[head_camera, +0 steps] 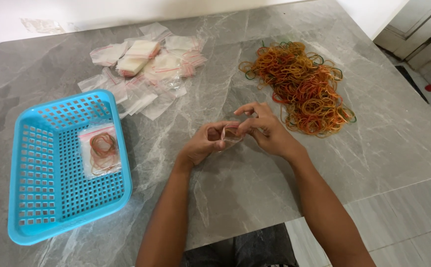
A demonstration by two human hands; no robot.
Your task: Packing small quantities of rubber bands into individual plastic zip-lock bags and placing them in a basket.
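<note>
One filled bag point(101, 150) already lies in the blue basket point(27, 198) at the left of the grey marble tabletop point(52, 74) — a small clear pouch with a red strip along its top edge, holding a few orange and brown rubber bands. It is the only one in there, so by the look of things the work is near its start: the pile of rubber bands point(302, 89) on the right side is large, a loose heap of orange, yellow and red loops with a few green ones at the edges, and the heap of empty bags point(143, 66) at the back left is plentiful too.

Those empty bags are small, flat, clear squares, each with a thin red line at the mouth; some are stacked in thick white-looking bundles, others are scattered loose around them. No label shows on any of them that can be made out.

In the middle, both hands meet just above the tabletop. The left hand point(203, 143) is curled, its fingers pinching one side of a small clear bag point(231, 134). The right hand point(265, 129) grips the other side with thumb and forefinger, the remaining fingers spread loosely. Whether this bag has bands in it yet cannot be told — a faint reddish tint shows, but it is too small to be sure
</note>
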